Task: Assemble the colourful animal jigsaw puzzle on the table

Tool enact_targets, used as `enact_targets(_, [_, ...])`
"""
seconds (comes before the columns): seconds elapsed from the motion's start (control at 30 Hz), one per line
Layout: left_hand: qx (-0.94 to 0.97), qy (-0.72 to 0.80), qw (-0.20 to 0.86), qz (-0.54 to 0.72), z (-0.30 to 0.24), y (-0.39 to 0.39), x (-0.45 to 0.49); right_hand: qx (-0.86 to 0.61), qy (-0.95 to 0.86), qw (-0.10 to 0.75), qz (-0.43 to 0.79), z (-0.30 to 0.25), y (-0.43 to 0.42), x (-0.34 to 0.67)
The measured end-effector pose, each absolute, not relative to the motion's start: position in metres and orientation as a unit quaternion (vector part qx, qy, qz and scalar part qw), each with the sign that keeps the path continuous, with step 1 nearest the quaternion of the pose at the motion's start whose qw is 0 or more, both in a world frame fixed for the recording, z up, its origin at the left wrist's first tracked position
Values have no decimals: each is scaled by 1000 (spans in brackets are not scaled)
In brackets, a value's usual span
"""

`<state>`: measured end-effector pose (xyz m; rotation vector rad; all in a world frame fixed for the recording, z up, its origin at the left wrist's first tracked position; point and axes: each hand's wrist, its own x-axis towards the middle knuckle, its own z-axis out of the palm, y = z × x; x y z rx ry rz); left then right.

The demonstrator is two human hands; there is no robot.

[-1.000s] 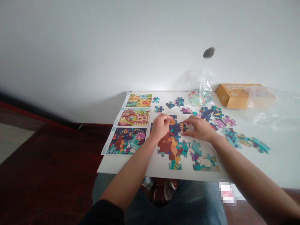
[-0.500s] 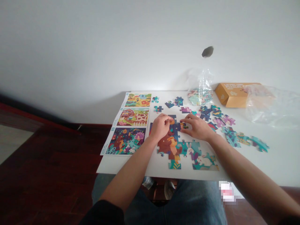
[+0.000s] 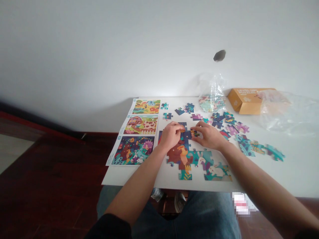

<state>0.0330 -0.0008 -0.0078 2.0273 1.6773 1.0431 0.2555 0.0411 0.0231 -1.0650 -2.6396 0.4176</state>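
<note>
A partly joined jigsaw puzzle [image 3: 183, 156] lies on the white table, showing a brown bear, an orange animal and white rabbits. On its upper left part rests my left hand [image 3: 171, 135], its fingers curled and pressed together at the dark blue section. Between the thumb and fingers of my right hand [image 3: 208, 135] is a small dark puzzle piece [image 3: 194, 133] with orange and red details. That piece lies flat against the right side of the dark blue section; whether it is fully locked in I cannot tell. My left hand covers part of the bear.
A picture sheet [image 3: 134, 149] with three scenes lies at the left. Loose puzzle pieces [image 3: 229, 118] are scattered behind and to the right. A clear bag of pieces [image 3: 211, 99], an orange box [image 3: 249, 99] and an empty plastic bag [image 3: 289, 113] stand along the wall.
Both hands stay almost in place. My left fingertips have shifted slightly right over the dark blue section. The whole view has moved a little.
</note>
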Motion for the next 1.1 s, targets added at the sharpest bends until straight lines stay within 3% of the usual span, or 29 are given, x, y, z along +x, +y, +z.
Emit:
enact_targets(0.2, [772,535,96,329,0,-8,35,-401,-879,215,147,28,50,270])
enact_targets(0.5, [822,497,96,260,3,-9,32,-414,-889,123,150,30,48,264])
enact_targets(0.97, [825,485,109,269,3,-7,32,-418,-883,127,170,26,51,266])
enact_targets(1.1, [827,480,107,272,1,-7,31,-505,-836,174,126,25,61,275])
